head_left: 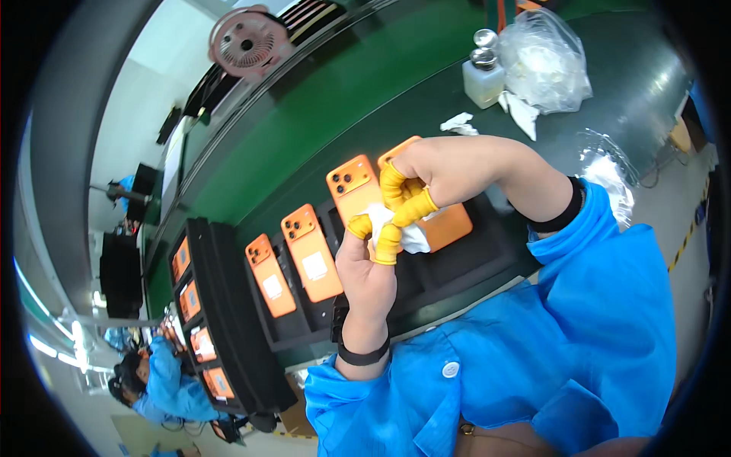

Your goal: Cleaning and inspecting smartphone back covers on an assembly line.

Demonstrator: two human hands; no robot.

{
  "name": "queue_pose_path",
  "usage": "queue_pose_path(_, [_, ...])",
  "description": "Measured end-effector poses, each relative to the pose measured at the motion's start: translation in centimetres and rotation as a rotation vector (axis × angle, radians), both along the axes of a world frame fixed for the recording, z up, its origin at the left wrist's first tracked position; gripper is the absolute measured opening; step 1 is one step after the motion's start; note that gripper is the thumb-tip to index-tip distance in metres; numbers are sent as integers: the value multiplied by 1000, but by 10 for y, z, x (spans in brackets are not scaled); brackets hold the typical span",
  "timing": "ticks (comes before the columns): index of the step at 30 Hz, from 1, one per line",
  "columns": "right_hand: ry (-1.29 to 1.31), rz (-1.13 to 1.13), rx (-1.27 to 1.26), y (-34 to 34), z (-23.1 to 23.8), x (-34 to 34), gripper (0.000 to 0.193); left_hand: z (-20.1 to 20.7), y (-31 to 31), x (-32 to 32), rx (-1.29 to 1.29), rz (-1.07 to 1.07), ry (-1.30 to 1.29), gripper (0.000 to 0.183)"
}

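Both hands meet above a black foam tray (312,324), with yellow finger cots on the fingertips. A white wipe (415,239) is pinched between them. My left hand (367,268) closes on its near left part, thumb and finger pressed together. From the upper right, my right hand (422,174) bends its fingers round the same wipe. Beneath the hands lie an orange phone (352,199) and another orange phone (454,227), both partly covered. Further left in the tray rest a third orange phone (314,263) and a narrower-looking one (270,278), each with a white label.
Stacked black trays (228,305) with more orange phones stand at the left. A pump bottle (483,80), a clear plastic bag (542,61) and crumpled white wipes (460,124) lie at the far right. Beyond the green bench (343,107) is a pink fan (247,44). A co-worker (164,381) sits at lower left.
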State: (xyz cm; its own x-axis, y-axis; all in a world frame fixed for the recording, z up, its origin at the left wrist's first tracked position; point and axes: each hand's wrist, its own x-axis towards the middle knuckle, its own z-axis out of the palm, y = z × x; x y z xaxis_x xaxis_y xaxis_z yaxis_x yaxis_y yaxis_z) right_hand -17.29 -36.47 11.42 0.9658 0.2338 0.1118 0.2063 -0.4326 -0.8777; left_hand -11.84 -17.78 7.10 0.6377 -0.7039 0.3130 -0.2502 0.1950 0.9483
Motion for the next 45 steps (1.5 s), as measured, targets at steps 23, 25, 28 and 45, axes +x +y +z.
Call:
queue_pose_path(23, [185, 220, 676, 42, -20, 15, 11, -3, 59, 17, -30, 421, 25, 20])
queue_pose_path(25, [98, 183, 574, 43, -22, 18, 17, 8, 58, 11, -37, 611, -356, 21])
queue_pose_path(28, [91, 111, 473, 51, -18, 9, 19, 10, 52, -5, 193, 458, -535, 16])
queue_pose_path(45, [-627, -177, 639, 83, -45, 9, 17, 3, 29, -26, -188, 148, -55, 26])
